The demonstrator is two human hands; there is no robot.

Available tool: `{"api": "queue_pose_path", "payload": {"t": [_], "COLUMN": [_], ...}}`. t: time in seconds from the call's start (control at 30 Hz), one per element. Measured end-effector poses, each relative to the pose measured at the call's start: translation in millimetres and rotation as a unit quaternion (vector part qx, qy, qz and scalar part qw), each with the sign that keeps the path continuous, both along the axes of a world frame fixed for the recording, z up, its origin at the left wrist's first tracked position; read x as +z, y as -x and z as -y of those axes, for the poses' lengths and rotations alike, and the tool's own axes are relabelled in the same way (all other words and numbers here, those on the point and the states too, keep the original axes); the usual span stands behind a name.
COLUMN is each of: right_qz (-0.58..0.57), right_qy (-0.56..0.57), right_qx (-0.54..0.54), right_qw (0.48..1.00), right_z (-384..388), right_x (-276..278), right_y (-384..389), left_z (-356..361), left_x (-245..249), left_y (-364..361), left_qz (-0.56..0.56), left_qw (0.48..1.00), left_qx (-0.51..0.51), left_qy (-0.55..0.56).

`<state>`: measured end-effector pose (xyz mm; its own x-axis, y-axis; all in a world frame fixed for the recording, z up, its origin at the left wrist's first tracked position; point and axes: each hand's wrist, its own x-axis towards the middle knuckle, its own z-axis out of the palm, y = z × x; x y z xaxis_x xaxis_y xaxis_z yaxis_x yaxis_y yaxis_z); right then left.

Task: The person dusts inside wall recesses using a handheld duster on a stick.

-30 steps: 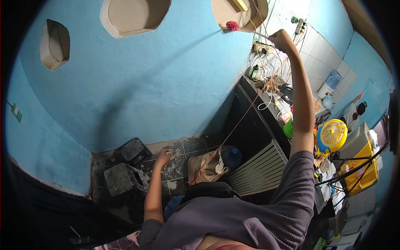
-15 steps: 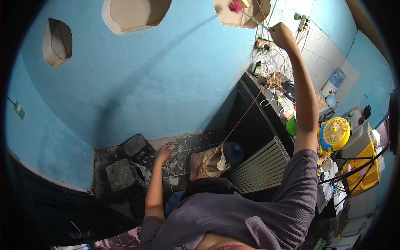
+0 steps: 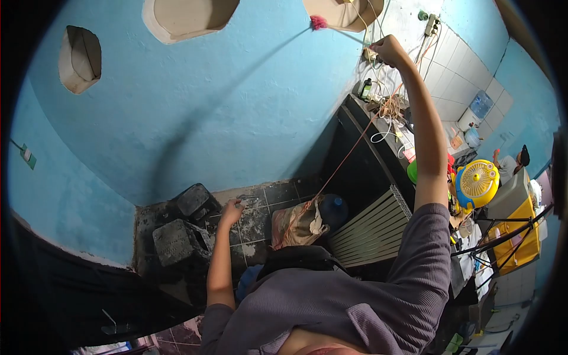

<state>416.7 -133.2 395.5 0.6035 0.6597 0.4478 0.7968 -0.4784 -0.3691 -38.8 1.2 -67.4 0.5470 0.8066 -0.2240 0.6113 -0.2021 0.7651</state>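
My right hand (image 3: 391,52) is raised high near the wall and closed around the thin handle of a duster. The fluffy red-pink head of the duster (image 3: 318,22) is at the lower left edge of a wall niche (image 3: 349,28). Its handle runs from the head to my fist, hard to see against the wall and cords. Low on the left, my left hand (image 3: 231,212) hangs over the dark floor tiles with its fingers loosely bent and apart; I see nothing in it.
Cords (image 3: 387,109) hang from a socket beside my right hand. Below stands a dark cabinet (image 3: 361,148) with a cluttered top. On the floor are black blocks (image 3: 177,245), a sack (image 3: 296,228) and a blue water jug (image 3: 334,210). A yellow fan (image 3: 476,183) stands right; another person (image 3: 510,165) is beyond.
The duster's head has moved left and down, from inside the niche to its lower left edge. My right hand has shifted slightly left. My left hand has moved a little up and left.
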Motion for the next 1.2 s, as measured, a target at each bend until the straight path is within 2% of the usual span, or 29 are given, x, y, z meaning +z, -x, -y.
{"api": "queue_pose_path", "payload": {"t": [0.03, 0.1, 0.13, 0.17, 0.23, 0.27, 0.3, 0.37, 0.4, 0.57, 0.63, 0.7, 0.77, 0.8, 0.83, 0.93, 0.97, 1.03, 1.1, 1.17, 1.2], "right_qz": [0.0, -0.019, -0.008, -0.049, -0.054, -0.022, -0.019, -0.024, -0.076, -0.057, -0.076, -0.035, -0.05, -0.032, -0.031, 0.035, 0.131, -0.026, -0.026, -0.088, -0.159], "right_qy": [0.0, -0.09, -0.099, -0.077, -0.002, -0.057, -0.06, -0.139, -0.071, -0.136, 0.002, 0.001, -0.136, -0.16, -0.162, -0.088, -0.083, 0.043, 0.026, -0.02, -0.05], "right_qx": [0.001, -0.022, -0.033, -0.014, -0.02, -0.001, 0.001, 0.003, -0.039, -0.005, -0.056, -0.066, -0.038, -0.029, -0.028, -0.159, -0.166, -0.154, -0.163, -0.034, 0.003], "right_qw": [1.0, 0.995, 0.995, 0.996, 0.998, 0.998, 0.998, 0.99, 0.994, 0.989, 0.996, 0.997, 0.989, 0.986, 0.986, 0.983, 0.974, 0.987, 0.986, 0.995, 0.986], "right_z": [2.1, 4.4, 2.0, 3.4, 5.1, 5.6, 3.9, 4.1, 4.5, 6.3, 4.2, 0.9, 2.5, 0.4, -0.9, -17.0, -17.5, -29.1, -40.0, -23.4, -10.4], "right_x": [-0.4, -0.8, -9.3, -16.5, -18.7, -21.4, -23.5, -30.4, -29.1, -24.4, -22.1, -16.1, -8.8, -10.0, -9.9, -13.5, -20.7, -16.6, -7.9, 17.3, 30.0], "right_y": [-2.0, -10.6, -13.2, -10.3, -6.7, -16.2, -19.6, -18.0, -14.0, -25.6, -24.7, -30.1, -37.5, -46.8, -52.7, -79.3, -74.0, -65.3, -51.7, -26.4, -5.4], "left_z": [1.3, -1.0, 0.3, 3.6, 4.4, 5.1, 4.7, 6.2, 4.6, 7.5, 4.7, 9.9, 12.2, 10.5, 8.3, 6.7, 9.3, 14.1, 9.7, 4.6, 4.0], "left_x": [2.6, -0.7, -3.7, -2.5, 4.3, 6.7, 9.1, 7.5, 5.6, 12.8, 6.7, 16.1, 15.7, 9.3, 5.6, 3.6, 8.8, 20.6, 9.8, -1.5, -5.3], "left_y": [0.6, 1.4, 3.1, 4.8, 3.7, 3.1, 2.6, 4.6, 3.8, 2.7, 5.3, 8.8, 9.4, 10.6, 11.3, 17.9, 20.1, 24.5, 27.1, 30.1, 31.4], "left_qz": [0.0, -0.009, -0.021, -0.023, -0.038, -0.037, -0.035, -0.036, -0.029, -0.032, -0.012, -0.021, -0.028, -0.019, -0.008, -0.002, -0.001, 0.01, 0.002, -0.012, -0.002], "left_qw": [1.0, 1.0, 1.0, 1.0, 0.999, 0.999, 0.999, 0.999, 0.999, 0.999, 0.999, 1.0, 1.0, 1.0, 1.0, 1.0, 1.0, 0.999, 1.0, 1.0, 1.0], "left_qx": [0.007, 0.01, 0.009, 0.008, 0.022, 0.021, 0.014, 0.008, 0.007, 0.013, 0.01, 0.008, 0.004, 0.006, 0.01, 0.004, 0.006, 0.022, 0.017, 0.012, 0.02], "left_qy": [0.006, 0.001, -0.004, -0.002, 0.019, 0.018, 0.022, 0.029, 0.039, 0.026, 0.043, 0.019, -0.002, 0.0, 0.0, -0.004, -0.006, 0.03, 0.008, -0.01, -0.006]}}
